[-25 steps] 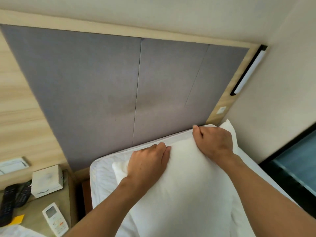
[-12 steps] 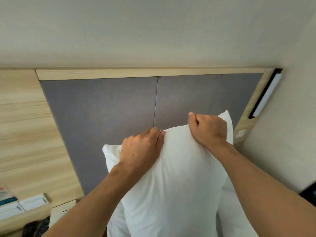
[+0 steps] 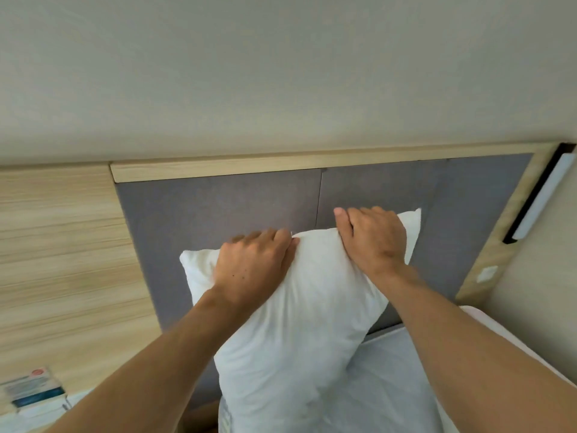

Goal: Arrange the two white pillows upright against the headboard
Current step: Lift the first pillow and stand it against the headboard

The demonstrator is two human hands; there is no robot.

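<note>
Both hands, left hand (image 3: pixel 254 270) and right hand (image 3: pixel 373 242), stay clamped on the white pillow (image 3: pixel 290 332), now raised off the mattress (image 3: pixel 387 385) toward 12 o'clock, upright before the grey headboard (image 3: pixel 218 210); one pillow nearly placed.

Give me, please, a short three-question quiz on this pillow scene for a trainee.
1. True or false: both hands grip the pillow along its top edge.
2. What is directly behind the pillow: (a) a window, (b) the grey headboard, (c) a curtain?
3. On which side of the headboard is the wall lamp mounted?

Key:
1. True: the left hand and right hand both clutch the top edge.
2. b.
3. The right side.
</note>
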